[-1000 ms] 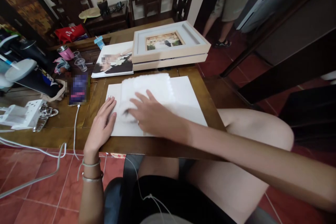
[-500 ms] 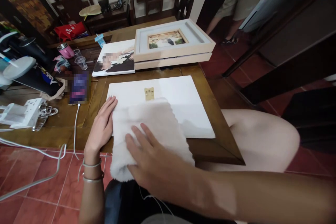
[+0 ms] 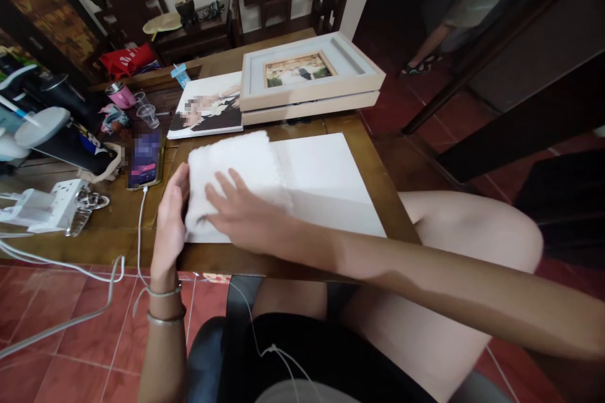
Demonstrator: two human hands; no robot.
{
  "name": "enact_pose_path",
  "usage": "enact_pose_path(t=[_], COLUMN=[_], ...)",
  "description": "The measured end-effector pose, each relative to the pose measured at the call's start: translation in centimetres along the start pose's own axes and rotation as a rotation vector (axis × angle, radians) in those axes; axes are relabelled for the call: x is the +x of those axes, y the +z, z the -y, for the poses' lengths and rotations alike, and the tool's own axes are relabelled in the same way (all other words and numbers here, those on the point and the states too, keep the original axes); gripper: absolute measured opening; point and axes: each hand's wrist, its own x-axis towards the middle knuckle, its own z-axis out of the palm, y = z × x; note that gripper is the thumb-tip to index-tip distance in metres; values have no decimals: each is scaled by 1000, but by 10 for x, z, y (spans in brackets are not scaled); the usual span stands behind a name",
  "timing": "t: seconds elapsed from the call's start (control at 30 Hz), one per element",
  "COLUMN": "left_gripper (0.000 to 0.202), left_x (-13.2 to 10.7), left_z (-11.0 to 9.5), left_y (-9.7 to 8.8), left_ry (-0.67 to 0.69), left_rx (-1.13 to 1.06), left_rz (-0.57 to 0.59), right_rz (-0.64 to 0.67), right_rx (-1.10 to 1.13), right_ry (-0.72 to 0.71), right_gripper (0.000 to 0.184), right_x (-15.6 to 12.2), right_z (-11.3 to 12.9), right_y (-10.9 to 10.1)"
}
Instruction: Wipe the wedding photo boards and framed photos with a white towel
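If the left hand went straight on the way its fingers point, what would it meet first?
Probably the near edge of the photo panel, though the left hand might brush the white cloth beside it on the way; depth is hard to judge.

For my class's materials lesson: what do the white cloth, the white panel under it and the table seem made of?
White cloth: soft textile, perhaps plush or towelling; fuzzy surface, wavy edge.
White panel: smooth, matt, straight-edged; painted board or stiff card, the look leaves open.
Table: probably wood, brown with a slight sheen and joint lines.
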Motion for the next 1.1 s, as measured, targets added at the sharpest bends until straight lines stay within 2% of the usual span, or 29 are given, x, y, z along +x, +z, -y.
enact_pose_path(t=[0.07, 0.13, 0.23, 0.3, 0.43, 0.57, 0.7, 0.8, 0.93, 1.1], left_gripper=[51, 50, 48, 45, 45, 44, 42, 40, 40, 39], left_x=[4, 7, 10, 11, 11, 12, 13, 13, 13, 14], left_z=[0, 1, 1, 3, 7, 8, 6, 5, 5, 6], left_y=[0, 1, 6, 8, 11, 10, 8, 8, 7, 5], left_ry=[-19, -5, 94, 158, 196, 193, 201, 193, 194, 203], left_rx=[33, 85, 240, 322, 364, 388, 395, 404, 389, 374], left_rz=[-28, -39, 23, 98, 177, 166, 150, 151, 156, 163], right_rz=[-12, -6, 30, 85, 200, 113, 40, 20, 111, 154], right_rx=[80, 183, 307, 345, 313, 334, 393, 383, 349, 259], right_ry=[-149, -206, -133, -27, 239, 315, 269, 264, 353, 435], right_gripper=[28, 20, 14, 22, 41, 39, 40, 44, 41, 38], right_x=[-18, -38, -58, -59, -31, 20, 63, 72, 53, -13], right_z=[11, 17, 12, -2, -42, -71, -72, -63, -65, -98], right_y=[-11, -23, -38, -45, -44, -32, -23, -22, -31, -41])
